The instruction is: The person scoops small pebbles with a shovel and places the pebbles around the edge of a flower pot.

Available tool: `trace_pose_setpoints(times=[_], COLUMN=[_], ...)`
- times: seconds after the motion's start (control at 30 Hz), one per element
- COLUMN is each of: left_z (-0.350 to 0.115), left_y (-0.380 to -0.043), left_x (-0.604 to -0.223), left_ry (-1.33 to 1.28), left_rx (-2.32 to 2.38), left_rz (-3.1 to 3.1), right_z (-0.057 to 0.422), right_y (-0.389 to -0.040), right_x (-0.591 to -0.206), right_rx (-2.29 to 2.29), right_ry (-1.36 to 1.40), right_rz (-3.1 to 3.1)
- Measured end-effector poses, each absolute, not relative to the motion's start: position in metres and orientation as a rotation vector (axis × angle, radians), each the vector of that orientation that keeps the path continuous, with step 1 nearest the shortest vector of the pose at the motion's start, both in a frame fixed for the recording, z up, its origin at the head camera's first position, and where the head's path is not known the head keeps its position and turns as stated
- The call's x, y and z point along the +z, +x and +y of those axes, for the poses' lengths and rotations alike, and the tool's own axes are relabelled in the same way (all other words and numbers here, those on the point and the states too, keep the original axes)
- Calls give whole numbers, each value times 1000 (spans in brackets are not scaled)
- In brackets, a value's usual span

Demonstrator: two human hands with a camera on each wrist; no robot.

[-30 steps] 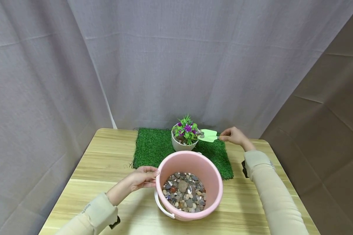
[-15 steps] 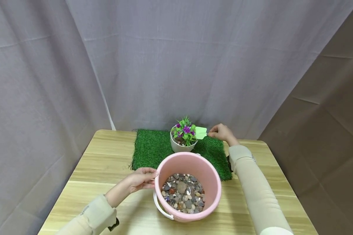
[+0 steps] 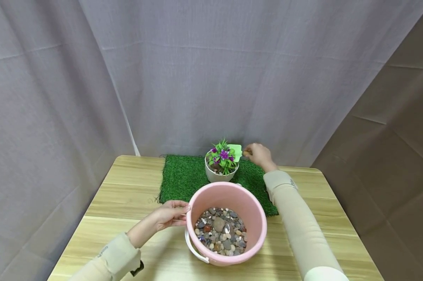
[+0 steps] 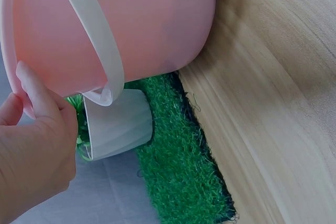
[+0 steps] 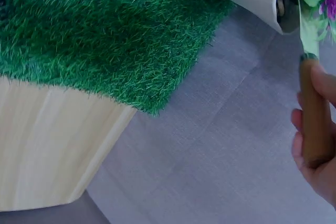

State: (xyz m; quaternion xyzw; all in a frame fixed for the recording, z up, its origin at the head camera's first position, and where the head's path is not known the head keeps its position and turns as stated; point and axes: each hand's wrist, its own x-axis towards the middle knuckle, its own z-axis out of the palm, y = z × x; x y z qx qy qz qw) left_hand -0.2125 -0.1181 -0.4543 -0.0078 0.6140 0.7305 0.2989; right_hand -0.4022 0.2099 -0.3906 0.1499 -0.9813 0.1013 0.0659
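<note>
1. At far left we see the person's left hand (image 3: pixel 169 215), its beige sleeve (image 3: pixel 109 259) running to the lower left corner. The fingers curl over the rim of the round pink plastic bucket (image 3: pixel 254 210) with the thumb against the outer wall, so the hand grips the rim; the left wrist view shows the thumb (image 4: pixel 32 90) lying on the pink wall.
2. The bucket stands on the pale wooden table (image 3: pixel 127 187), near its front edge and just in front of the mat. Its white plastic handle (image 3: pixel 193 248) hangs down the near side.
3. Inside the bucket we see a layer of mixed small pebbles (image 3: pixel 220 230), grey, brown and reddish, covering the bottom.
4. Behind the bucket lies a rectangular mat of green artificial grass (image 3: pixel 181 179), at the back of the table, before the grey curtain (image 3: pixel 211 78).
5. On the mat stands a small white pot (image 3: pixel 216 175) holding a green plant with purple flowers (image 3: pixel 222 155).
6. Just to the right of the plant, the light green blade of a small trowel (image 3: pixel 236 151) is held at the pot's far rim, touching the leaves.
7. At right, the right hand (image 3: pixel 258 154) is closed round the trowel's brown wooden handle (image 5: pixel 314 114), fingers wrapped tightly about it, above the back of the mat.
</note>
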Motion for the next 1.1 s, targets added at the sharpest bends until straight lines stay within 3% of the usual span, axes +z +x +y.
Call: trace_pose_setpoints(times=[0.5, 1.1], left_z=[-117, -119], left_y=[-213, -213], left_x=[-451, -452], left_ry=[-37, -27], left_rx=[1947, 1948], left_rz=[1620, 1621], right_z=[205, 240], right_y=[-400, -378], right_x=[-389, -376], right_rx=[57, 67], right_ry=[597, 601], right_rz=[-2779, -2756])
